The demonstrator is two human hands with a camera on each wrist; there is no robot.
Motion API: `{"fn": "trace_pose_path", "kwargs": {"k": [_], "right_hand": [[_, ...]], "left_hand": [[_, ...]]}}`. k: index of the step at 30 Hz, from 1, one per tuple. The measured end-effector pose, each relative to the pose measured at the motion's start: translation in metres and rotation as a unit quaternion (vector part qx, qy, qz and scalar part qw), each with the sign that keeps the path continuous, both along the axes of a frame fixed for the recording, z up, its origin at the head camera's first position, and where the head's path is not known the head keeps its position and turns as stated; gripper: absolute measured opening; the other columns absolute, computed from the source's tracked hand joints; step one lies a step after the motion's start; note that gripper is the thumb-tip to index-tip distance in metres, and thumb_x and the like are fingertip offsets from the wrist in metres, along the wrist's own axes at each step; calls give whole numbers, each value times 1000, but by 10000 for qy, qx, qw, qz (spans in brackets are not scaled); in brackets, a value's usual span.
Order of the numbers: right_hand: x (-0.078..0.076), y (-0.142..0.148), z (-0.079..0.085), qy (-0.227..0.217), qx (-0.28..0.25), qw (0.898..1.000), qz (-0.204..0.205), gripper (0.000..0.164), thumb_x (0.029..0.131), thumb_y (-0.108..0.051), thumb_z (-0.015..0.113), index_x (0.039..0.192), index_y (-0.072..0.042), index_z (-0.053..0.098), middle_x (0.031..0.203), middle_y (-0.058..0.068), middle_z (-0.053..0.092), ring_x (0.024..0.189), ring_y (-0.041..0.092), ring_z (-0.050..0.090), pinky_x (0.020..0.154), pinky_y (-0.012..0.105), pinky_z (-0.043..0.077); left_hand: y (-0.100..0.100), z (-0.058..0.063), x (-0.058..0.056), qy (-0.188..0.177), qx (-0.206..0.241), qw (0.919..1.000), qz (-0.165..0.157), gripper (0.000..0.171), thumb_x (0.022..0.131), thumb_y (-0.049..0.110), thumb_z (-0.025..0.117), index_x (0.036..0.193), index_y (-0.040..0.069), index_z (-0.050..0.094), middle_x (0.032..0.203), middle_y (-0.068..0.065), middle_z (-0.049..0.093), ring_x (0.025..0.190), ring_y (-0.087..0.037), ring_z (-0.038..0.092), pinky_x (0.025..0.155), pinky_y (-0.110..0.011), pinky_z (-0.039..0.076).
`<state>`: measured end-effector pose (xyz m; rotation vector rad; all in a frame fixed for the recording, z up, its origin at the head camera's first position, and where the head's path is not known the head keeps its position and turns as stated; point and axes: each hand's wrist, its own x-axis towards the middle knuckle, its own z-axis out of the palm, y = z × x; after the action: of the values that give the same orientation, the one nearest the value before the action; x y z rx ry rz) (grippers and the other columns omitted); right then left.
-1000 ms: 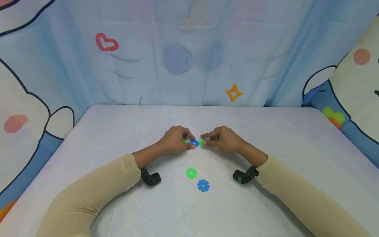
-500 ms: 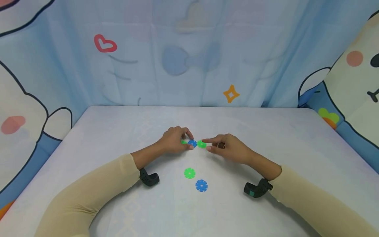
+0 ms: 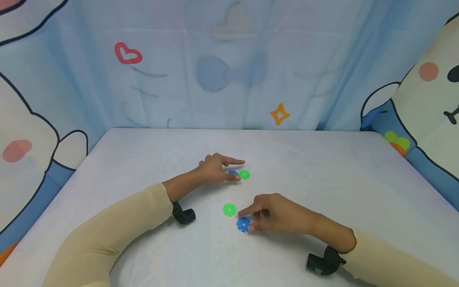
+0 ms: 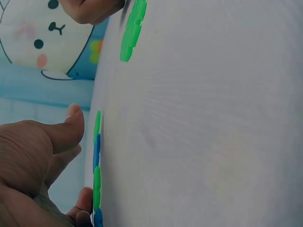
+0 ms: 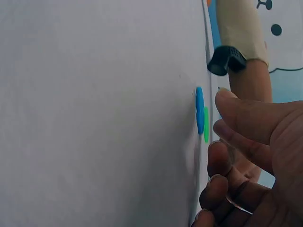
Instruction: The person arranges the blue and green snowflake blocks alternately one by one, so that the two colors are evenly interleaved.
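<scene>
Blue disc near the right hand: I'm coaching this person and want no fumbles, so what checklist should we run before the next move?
1. Blue disc flat on the table: ok.
2. Blue disc apart from the loose green disc: ok, a gap shows.
3. Right hand pinching the blue disc: not ok, thumb and index finger stand apart.
4. Green disc at the row's end uncovered: ok, mostly visible beside the left hand.
5. Discs in the row locked together: cannot tell, the joints are too small.
</scene>
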<state>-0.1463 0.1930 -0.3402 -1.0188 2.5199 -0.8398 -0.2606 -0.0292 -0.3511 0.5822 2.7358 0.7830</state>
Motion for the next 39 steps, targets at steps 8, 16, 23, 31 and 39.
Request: {"fn": "trace_pose_path", "kwargs": {"k": [8, 16, 23, 31, 39], "right_hand": [[1, -6, -2, 234, 277, 9993, 128, 38, 82, -39, 78, 119, -30, 72, 81, -15, 57, 73, 4, 49, 66, 18, 43], [-2, -8, -1, 220, 403, 9989, 83, 37, 81, -39, 80, 116, -32, 73, 79, -17, 56, 73, 4, 49, 66, 19, 43], [-4, -12, -2, 184, 362, 9992, -3, 33, 79, -35, 83, 110, -30, 76, 78, -17, 56, 70, 4, 48, 64, 19, 42], [-4, -13, -4, 111, 259, 9996, -45, 24, 78, -34, 83, 100, -29, 73, 80, -14, 59, 70, 5, 50, 65, 19, 43], [-5, -16, -2, -50, 359, 9993, -109, 24, 78, -32, 84, 97, -29, 69, 81, -12, 58, 70, 4, 48, 64, 19, 42]], "left_hand": [[11, 0, 4, 145, -328, 9993, 46, 48, 80, 55, 76, 126, 49, 63, 135, -7, 52, 110, -27, 45, 85, -44, 35], [14, 2, 7, 89, -352, 9992, 171, 46, 80, 53, 77, 124, 49, 64, 135, -10, 49, 114, -27, 42, 92, -48, 34], [17, -1, 4, 72, -218, 9994, 268, 41, 79, 52, 78, 118, 49, 68, 135, -7, 50, 114, -27, 42, 93, -51, 33], [21, 0, 4, 109, -306, 9988, 371, 37, 79, 51, 79, 115, 49, 69, 137, -4, 51, 114, -27, 43, 95, -52, 33], [22, 2, 5, 109, -333, 9981, 510, 35, 79, 51, 79, 112, 49, 71, 136, -2, 53, 110, -26, 45, 91, -49, 35]]}}
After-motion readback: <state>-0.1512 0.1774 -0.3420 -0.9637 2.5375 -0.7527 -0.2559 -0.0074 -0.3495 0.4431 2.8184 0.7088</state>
